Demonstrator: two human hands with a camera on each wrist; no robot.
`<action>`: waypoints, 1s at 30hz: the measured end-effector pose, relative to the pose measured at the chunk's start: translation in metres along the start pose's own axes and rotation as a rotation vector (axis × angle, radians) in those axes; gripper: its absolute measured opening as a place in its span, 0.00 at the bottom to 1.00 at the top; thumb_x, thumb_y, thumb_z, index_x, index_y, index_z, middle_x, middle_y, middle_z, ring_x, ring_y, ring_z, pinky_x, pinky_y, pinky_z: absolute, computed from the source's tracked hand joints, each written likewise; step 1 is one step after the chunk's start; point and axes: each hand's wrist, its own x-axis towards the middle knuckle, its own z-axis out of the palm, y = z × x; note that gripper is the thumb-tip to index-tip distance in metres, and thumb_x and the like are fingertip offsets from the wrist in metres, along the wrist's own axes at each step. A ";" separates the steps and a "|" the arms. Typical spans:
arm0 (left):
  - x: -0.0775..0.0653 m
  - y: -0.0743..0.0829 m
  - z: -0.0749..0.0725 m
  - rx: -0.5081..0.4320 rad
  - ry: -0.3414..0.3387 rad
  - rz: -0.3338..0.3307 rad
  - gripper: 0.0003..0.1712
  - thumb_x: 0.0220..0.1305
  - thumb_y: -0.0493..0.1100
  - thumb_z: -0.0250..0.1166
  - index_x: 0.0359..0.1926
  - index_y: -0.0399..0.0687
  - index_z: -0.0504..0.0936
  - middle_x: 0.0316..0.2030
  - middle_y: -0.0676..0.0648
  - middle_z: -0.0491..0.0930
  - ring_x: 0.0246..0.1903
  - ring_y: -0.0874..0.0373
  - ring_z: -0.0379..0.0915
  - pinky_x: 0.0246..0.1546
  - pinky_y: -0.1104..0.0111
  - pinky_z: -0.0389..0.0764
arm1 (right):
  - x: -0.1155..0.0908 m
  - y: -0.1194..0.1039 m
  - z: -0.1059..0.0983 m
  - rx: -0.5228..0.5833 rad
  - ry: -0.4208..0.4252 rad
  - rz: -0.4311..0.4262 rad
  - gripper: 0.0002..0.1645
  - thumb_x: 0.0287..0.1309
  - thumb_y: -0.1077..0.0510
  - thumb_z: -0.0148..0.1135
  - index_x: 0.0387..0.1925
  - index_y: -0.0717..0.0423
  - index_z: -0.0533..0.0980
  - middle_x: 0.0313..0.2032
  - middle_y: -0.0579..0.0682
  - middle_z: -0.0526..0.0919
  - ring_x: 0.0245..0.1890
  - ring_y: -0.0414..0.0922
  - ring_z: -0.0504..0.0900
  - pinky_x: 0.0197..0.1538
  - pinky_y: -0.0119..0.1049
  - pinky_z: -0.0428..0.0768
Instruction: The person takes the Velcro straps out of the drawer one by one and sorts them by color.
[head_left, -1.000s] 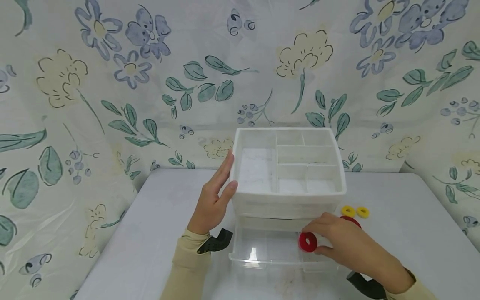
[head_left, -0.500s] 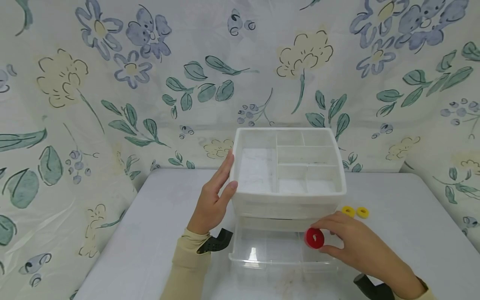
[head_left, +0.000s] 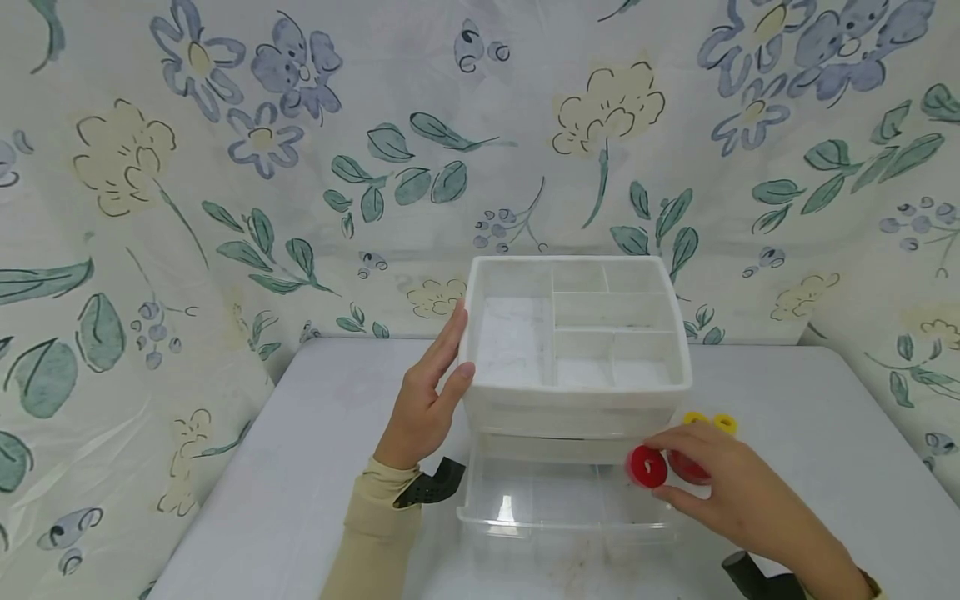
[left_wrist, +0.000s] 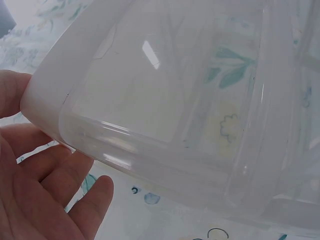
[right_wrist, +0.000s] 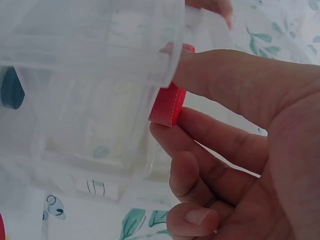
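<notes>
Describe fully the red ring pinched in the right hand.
The red ring is a short roll with a small central hole; its outer band looks like woven fabric. The fingers of the right hand pinch it on edge, a flat face showing in the head view, by the clear drawer's right end. Contact with the drawer is unclear.

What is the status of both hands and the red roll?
Left hand against white organizer. Right hand pinching red roll at clear drawer. Second red item partly behind right hand; no obstruction evident.
</notes>
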 end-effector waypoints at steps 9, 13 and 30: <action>0.000 -0.001 0.000 0.000 0.003 0.007 0.36 0.74 0.31 0.53 0.78 0.42 0.53 0.79 0.47 0.49 0.77 0.53 0.45 0.74 0.65 0.54 | -0.006 0.007 -0.006 0.005 0.026 0.048 0.33 0.44 0.56 0.83 0.55 0.46 0.79 0.49 0.44 0.81 0.46 0.45 0.80 0.40 0.38 0.87; 0.000 -0.001 0.000 0.006 0.004 0.010 0.37 0.74 0.31 0.54 0.79 0.42 0.53 0.79 0.47 0.49 0.77 0.53 0.45 0.74 0.64 0.54 | -0.009 0.012 -0.009 0.003 0.041 0.057 0.33 0.44 0.56 0.83 0.55 0.46 0.79 0.48 0.44 0.81 0.45 0.44 0.79 0.40 0.38 0.87; 0.000 -0.001 0.000 0.003 0.000 0.001 0.36 0.75 0.32 0.54 0.79 0.43 0.53 0.79 0.47 0.49 0.77 0.52 0.46 0.73 0.65 0.55 | -0.017 0.034 -0.015 -0.115 0.043 0.118 0.32 0.42 0.57 0.83 0.52 0.52 0.80 0.47 0.50 0.82 0.39 0.45 0.75 0.35 0.29 0.82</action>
